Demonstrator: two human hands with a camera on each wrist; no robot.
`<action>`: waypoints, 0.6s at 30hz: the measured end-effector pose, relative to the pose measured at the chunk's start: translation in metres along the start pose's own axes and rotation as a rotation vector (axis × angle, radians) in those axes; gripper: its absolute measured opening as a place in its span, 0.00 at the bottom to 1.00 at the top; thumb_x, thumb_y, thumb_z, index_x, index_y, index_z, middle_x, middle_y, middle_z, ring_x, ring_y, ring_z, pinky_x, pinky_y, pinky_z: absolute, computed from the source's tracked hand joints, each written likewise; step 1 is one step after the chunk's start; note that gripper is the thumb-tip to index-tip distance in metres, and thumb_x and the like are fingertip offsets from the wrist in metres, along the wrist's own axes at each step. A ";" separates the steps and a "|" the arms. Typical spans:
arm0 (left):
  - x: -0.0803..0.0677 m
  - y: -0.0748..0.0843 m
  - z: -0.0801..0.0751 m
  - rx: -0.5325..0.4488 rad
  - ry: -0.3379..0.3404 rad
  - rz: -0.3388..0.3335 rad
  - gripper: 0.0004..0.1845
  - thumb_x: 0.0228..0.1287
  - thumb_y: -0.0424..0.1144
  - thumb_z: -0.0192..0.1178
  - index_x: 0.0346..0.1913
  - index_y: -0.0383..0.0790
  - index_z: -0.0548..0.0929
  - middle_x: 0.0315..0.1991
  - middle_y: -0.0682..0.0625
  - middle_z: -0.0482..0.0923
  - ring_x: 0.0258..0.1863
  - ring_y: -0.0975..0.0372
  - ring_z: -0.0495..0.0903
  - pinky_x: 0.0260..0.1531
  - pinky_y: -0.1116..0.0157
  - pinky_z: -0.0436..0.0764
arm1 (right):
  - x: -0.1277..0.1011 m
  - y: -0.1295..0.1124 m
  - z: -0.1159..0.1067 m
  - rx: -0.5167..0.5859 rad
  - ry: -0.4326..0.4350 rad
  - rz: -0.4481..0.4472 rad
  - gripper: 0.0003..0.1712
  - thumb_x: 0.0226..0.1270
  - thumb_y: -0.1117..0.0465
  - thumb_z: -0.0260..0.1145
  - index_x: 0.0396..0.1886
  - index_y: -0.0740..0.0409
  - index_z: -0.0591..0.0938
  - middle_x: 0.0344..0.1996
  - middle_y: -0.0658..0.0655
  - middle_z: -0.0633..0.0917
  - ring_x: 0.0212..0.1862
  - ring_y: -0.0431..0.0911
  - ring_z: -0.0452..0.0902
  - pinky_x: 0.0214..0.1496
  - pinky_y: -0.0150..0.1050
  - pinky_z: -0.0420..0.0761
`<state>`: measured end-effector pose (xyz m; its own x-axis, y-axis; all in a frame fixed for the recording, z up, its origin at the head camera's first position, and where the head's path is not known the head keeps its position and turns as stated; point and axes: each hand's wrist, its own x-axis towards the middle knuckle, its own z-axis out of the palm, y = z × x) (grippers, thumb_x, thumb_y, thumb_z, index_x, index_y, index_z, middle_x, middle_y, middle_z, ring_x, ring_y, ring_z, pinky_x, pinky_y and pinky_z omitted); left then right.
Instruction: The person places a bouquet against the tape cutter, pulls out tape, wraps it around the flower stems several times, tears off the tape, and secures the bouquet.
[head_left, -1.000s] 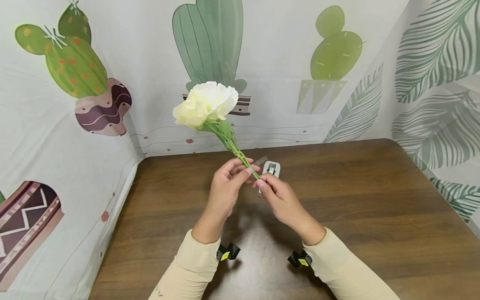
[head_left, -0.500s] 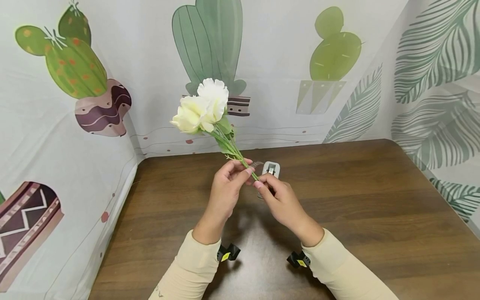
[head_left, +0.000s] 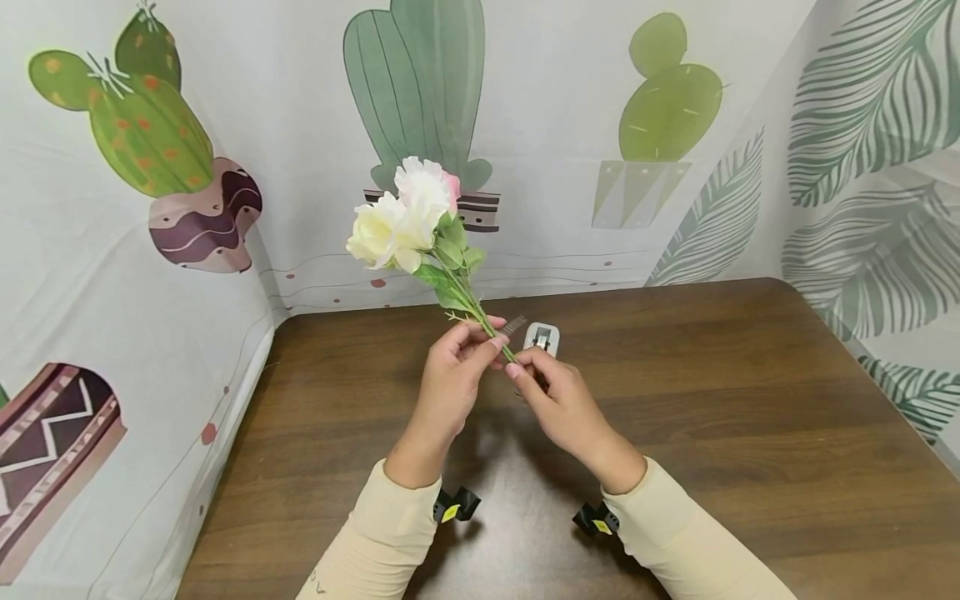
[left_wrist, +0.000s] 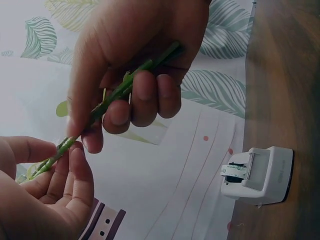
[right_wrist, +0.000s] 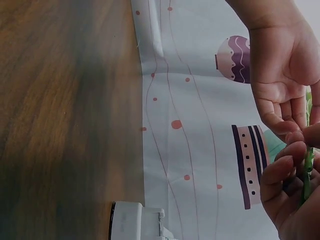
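A bunch of flowers [head_left: 408, 221] with white and cream blooms, a bit of pink behind them and green leaves leans up and to the left. My left hand [head_left: 450, 379] pinches the stems [left_wrist: 55, 155] between thumb and fingers. Lower down, my right hand [head_left: 573, 404] grips the stem ends, which run under its curled fingers in the left wrist view. By the left fingertips, a clear strip with fine marks [head_left: 515, 324] sticks out. Just behind the right hand stands a white tape dispenser [head_left: 542, 337], its roll [left_wrist: 235, 171] showing in the left wrist view.
Both hands are above a dark brown wooden table [head_left: 712, 400]. A white cloth backdrop [head_left: 555, 100] printed with cacti and leaves hangs behind the table and along its left side.
The bunch has turned about its stems between my fingers, bringing the pink bloom and more leaves into view. My hands stay nearly in place.
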<state>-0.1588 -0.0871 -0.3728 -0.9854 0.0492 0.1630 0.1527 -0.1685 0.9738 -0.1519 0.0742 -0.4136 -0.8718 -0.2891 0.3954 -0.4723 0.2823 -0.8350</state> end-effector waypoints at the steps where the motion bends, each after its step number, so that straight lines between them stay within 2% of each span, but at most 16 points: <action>1: 0.000 0.000 0.000 0.000 -0.005 -0.001 0.09 0.69 0.27 0.59 0.48 0.26 0.81 0.54 0.41 0.80 0.36 0.65 0.81 0.39 0.70 0.83 | 0.000 -0.001 0.000 0.021 -0.012 0.024 0.08 0.80 0.56 0.56 0.40 0.51 0.80 0.21 0.51 0.78 0.22 0.41 0.71 0.25 0.33 0.73; 6: 0.001 -0.002 -0.002 -0.010 -0.029 -0.007 0.10 0.70 0.26 0.57 0.50 0.23 0.80 0.61 0.39 0.78 0.37 0.65 0.81 0.39 0.68 0.85 | 0.001 -0.002 -0.001 0.155 -0.079 0.128 0.20 0.84 0.53 0.47 0.34 0.55 0.78 0.20 0.56 0.79 0.18 0.46 0.70 0.20 0.34 0.72; 7: 0.001 -0.002 -0.002 -0.012 -0.031 -0.008 0.11 0.70 0.26 0.57 0.50 0.23 0.80 0.62 0.40 0.78 0.37 0.65 0.81 0.38 0.68 0.85 | 0.001 -0.002 -0.002 0.166 -0.086 0.132 0.21 0.85 0.53 0.46 0.34 0.56 0.78 0.19 0.56 0.78 0.18 0.43 0.69 0.20 0.34 0.72; 18: 0.001 -0.001 -0.002 0.004 -0.047 -0.010 0.13 0.71 0.27 0.55 0.54 0.24 0.80 0.65 0.44 0.77 0.42 0.64 0.79 0.42 0.71 0.81 | 0.002 0.000 -0.005 0.245 -0.137 0.129 0.18 0.85 0.55 0.45 0.43 0.58 0.79 0.20 0.56 0.75 0.18 0.41 0.66 0.20 0.32 0.69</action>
<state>-0.1598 -0.0894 -0.3737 -0.9822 0.0975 0.1607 0.1434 -0.1640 0.9760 -0.1541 0.0778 -0.4109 -0.8893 -0.3901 0.2386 -0.2988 0.1007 -0.9490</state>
